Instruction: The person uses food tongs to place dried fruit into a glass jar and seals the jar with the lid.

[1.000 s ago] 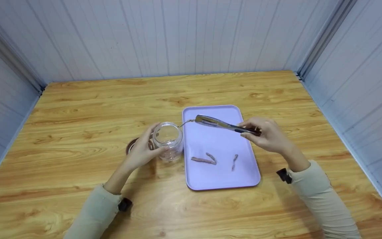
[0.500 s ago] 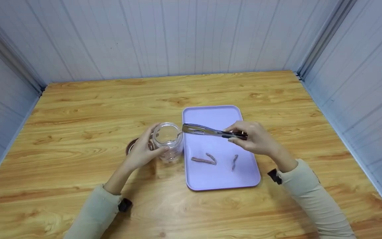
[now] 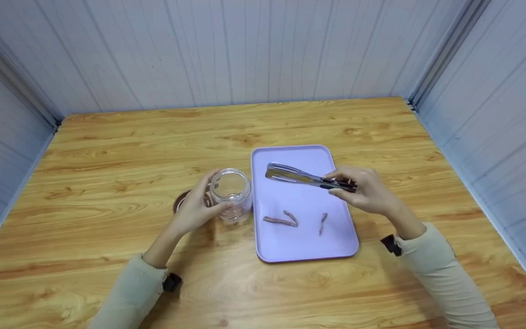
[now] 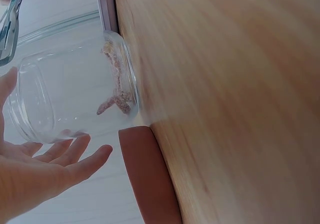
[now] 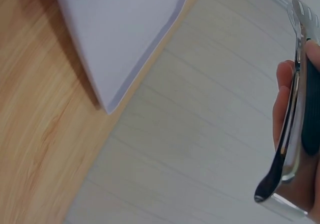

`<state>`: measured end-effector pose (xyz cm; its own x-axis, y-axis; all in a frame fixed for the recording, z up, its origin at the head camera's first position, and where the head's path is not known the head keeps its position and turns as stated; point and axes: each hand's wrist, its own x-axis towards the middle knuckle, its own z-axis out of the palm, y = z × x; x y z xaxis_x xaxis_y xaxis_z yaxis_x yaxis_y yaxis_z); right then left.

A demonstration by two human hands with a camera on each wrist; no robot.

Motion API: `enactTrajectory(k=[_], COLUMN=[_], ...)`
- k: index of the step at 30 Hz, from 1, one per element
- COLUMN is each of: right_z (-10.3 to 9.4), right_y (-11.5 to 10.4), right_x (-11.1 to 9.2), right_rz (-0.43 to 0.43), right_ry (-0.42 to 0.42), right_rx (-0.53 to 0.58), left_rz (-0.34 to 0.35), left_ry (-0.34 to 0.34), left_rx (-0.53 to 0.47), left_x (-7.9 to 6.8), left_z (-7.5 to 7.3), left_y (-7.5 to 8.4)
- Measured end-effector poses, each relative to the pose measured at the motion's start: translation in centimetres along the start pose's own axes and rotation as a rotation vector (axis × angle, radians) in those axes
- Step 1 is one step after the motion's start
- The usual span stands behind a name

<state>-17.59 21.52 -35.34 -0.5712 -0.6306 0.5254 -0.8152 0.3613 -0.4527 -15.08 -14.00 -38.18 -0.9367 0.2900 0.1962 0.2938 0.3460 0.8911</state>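
Observation:
My left hand (image 3: 197,206) holds a clear glass-like jar (image 3: 238,208) near its rim, thumb in front and fingers round the far side. Brown dried strips (image 4: 118,79) lie at the jar's bottom in the left wrist view. Above the purple tray (image 3: 306,249), my right hand (image 3: 363,189) grips metal tongs (image 3: 297,176) with dark handle grips. The tongs' ends point left, slightly parted, with nothing seen between them. Three similar strips lie on the tray: a long one (image 3: 279,221), a short curved one (image 3: 291,216) touching or close to it, and a twisted one (image 3: 323,224).
A reddish-brown lid (image 3: 180,199) lies on the wooden table (image 3: 130,151) left of the jar, partly hidden by the left hand; its side (image 4: 150,176) shows in the left wrist view. The tray stands right beside the jar. White panel walls (image 3: 244,55) enclose the table.
The tongs moved left to the jar's mouth with a thin strip, then drew back right. That strip is gone from their ends, which have parted. The left hand and jar stayed put.

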Motion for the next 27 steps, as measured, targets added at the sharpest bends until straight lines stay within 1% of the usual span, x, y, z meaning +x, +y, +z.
enactTrajectory(k=[3, 8, 10, 16, 23, 27], right_z=[-0.5, -1.2, -1.5, -2.7, -3.8, -4.1], right_y=[0.4, 2.2, 2.7, 3.4, 4.0, 4.4], right_x=[-0.9, -3.0, -3.7, -5.8, -8.1, -9.3], right_rz=[0.021, 0.049, 0.046, 0.072, 0.188, 0.23], right_ry=[-0.004, -0.029, -0.043, -0.087, -0.167, -0.201], right_rx=[-0.02, -0.036, -0.033, -0.017, 0.008, 0.017], left_rz=[0.0, 0.0, 0.0, -0.006, -0.015, -0.026], left_ry=[-0.002, -0.003, -0.001, 0.003, 0.003, 0.004], left_rx=[0.006, 0.027, 0.032, 0.019, 0.026, 0.028], left_x=[0.0, 0.0, 0.0, 0.0, -0.1, -0.1], left_z=[0.0, 0.0, 0.0, 0.0, 0.0, 0.0], left_y=[0.1, 0.1, 0.1, 0.2, 0.4, 0.4])
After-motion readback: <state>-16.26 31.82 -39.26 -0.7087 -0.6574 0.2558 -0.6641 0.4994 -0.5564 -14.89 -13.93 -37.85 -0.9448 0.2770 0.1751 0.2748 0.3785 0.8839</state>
